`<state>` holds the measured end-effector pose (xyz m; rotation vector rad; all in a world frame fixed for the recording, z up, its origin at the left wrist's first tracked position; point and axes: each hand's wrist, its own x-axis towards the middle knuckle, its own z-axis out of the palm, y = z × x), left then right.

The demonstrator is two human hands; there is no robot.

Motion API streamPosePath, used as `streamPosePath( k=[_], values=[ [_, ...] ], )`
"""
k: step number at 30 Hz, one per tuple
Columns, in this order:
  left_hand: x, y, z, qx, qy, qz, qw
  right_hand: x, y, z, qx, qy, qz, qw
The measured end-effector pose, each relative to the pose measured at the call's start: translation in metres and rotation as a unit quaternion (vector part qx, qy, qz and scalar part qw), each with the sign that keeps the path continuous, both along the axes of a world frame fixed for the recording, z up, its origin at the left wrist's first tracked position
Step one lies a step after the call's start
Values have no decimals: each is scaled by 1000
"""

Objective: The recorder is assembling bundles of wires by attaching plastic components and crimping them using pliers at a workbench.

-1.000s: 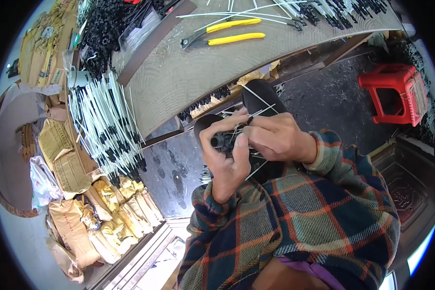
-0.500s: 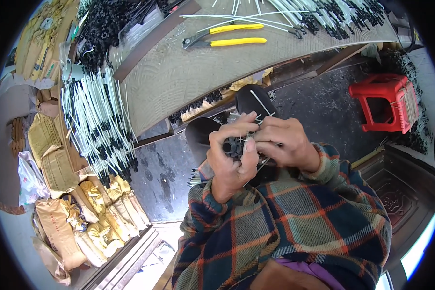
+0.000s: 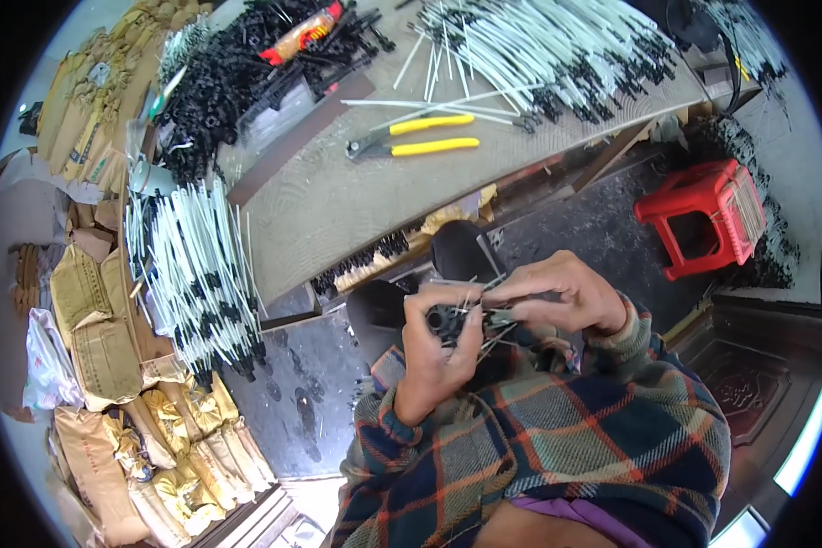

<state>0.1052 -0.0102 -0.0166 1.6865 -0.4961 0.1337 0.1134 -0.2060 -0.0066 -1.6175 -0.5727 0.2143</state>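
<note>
Above my lap, my left hand [image 3: 437,352] is closed around a bunch of black plastic fittings [image 3: 437,319], with one round hollow end facing out beside the thumb. Thin white rods [image 3: 491,345] stick out from the bunch in several directions. My right hand [image 3: 562,290] is just to the right, its fingers pinched together close to the bunch where the rods come out. Whether those fingertips grip a rod or a black piece is hidden. Yellow-handled pliers [image 3: 429,144] lie on the table in front of me.
The table [image 3: 329,205] bears a large heap of white rods with black ends [image 3: 548,55] and a pile of black parts [image 3: 219,100]. More rods [image 3: 196,265] are stacked at the left. Brown wrapped packages [image 3: 96,466] lie lower left, and a red stool [image 3: 703,215] stands right.
The view has shifted, bringing more of the table's far side into sight. My right hand has drawn slightly right, its fingers straighter; my left hand keeps its hold on the bunch.
</note>
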Motion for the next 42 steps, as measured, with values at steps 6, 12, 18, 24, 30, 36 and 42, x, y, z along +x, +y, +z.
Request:
streamPosePath(
  k=[6, 12, 18, 24, 30, 36, 42],
  values=[
    [-3, 26, 6, -83, 85, 126, 985, 12, -8, -55, -121, 14, -247, 961],
    [-30, 75, 52, 20, -17, 208, 978, 18, -3, -34, -97, -108, -361, 921],
    [-46, 98, 39, 122, 42, 258, 957, 75, 67, 79, -29, -391, -229, 891],
    [-35, 89, 20, 150, 67, 236, 958, 20, 88, 192, 41, -635, 124, 762],
    [-41, 91, 18, 249, 48, 248, 935, 22, 77, 184, 48, -658, -21, 751],
    [-46, 99, 7, 140, 47, 213, 966, 129, 114, 180, -64, -827, -258, 495],
    [-33, 98, 9, 171, 2, 217, 961, 275, 99, 235, -5, -730, -429, 531]
  ],
)
